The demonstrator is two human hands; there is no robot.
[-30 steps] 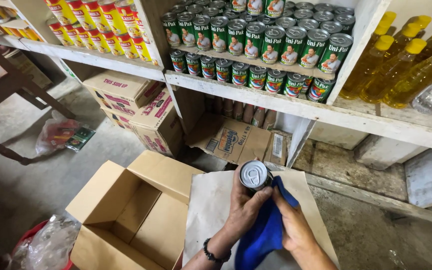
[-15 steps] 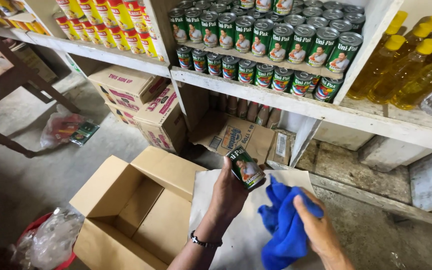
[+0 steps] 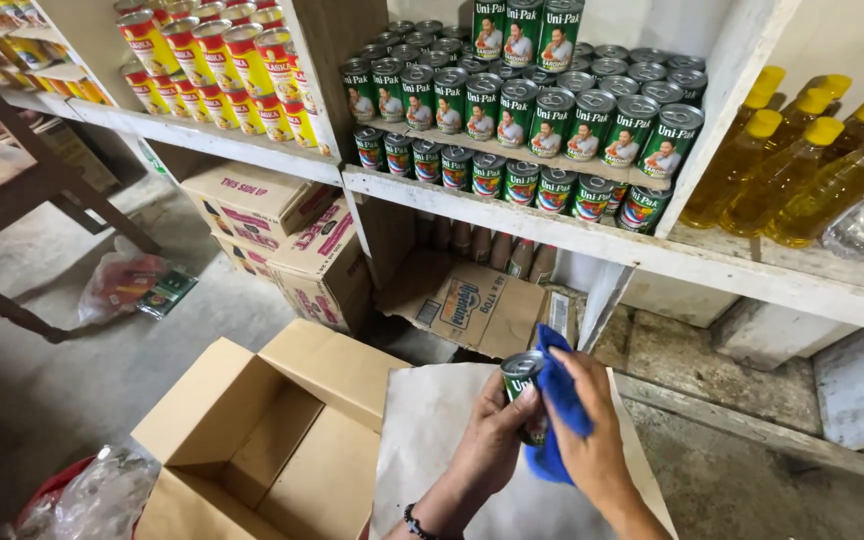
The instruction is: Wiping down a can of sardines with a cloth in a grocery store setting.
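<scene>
Blue cloth [image 3: 557, 400], one, was pressed by the right hand [image 3: 592, 440] against one green can [image 3: 522, 385]. Left hand [image 3: 492, 440] gripped that can.

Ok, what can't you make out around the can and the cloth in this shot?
Head view:
- Can: most of its side is hidden by the left hand and the blue cloth.
- Right hand: its palm and grip on the cloth face away.
- Open cardboard box: the bottom edge cuts off its near side.
</scene>
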